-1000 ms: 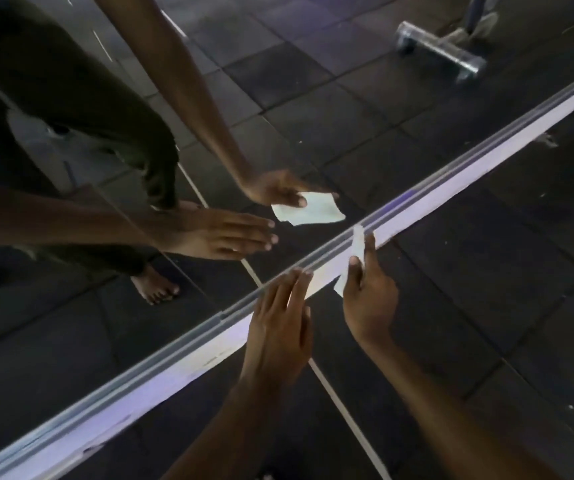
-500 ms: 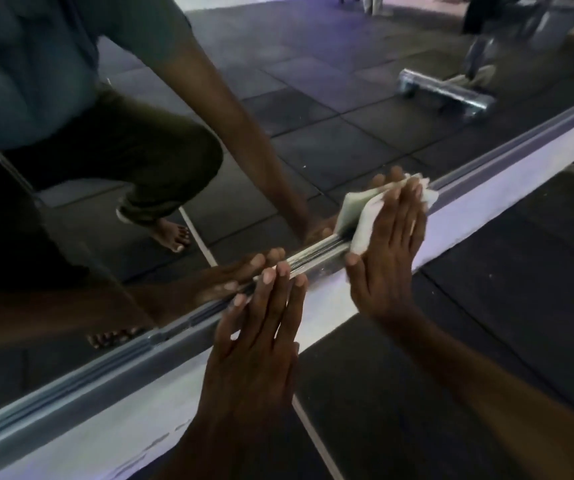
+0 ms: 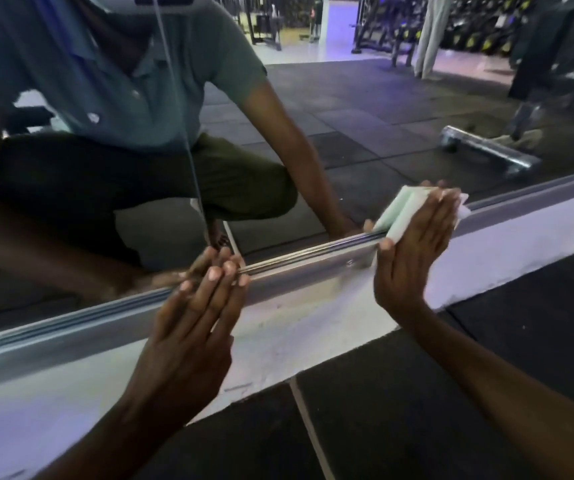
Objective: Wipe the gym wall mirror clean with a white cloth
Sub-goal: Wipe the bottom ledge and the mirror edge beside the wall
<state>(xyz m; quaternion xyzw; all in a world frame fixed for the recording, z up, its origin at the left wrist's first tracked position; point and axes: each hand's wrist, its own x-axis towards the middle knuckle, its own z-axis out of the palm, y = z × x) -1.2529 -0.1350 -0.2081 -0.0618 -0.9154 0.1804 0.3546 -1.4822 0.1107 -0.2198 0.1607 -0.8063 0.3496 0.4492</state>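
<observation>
The wall mirror [image 3: 365, 109] fills the upper part of the view, with a metal frame rail [image 3: 296, 268] along its bottom edge. A folded white cloth [image 3: 404, 216] lies flat against the glass just above the rail. My right hand [image 3: 413, 251] presses it there with straight fingers. Left of it, my left hand [image 3: 192, 334] reaches up with straight fingers, and its fingertips touch the glass at the rail. Both hands and a crouching person show as reflections in the mirror.
A white wall base [image 3: 486, 251] runs under the rail, above dark rubber floor tiles [image 3: 451, 393] with a pale line [image 3: 309, 427]. The mirror reflects a steel bar [image 3: 490, 150] on the floor and gym machines [image 3: 469, 29] far back.
The view has tilted up from the floor to the mirror. My right hand went from pinching the cloth to pressing it flat on the glass, then shifted slightly right.
</observation>
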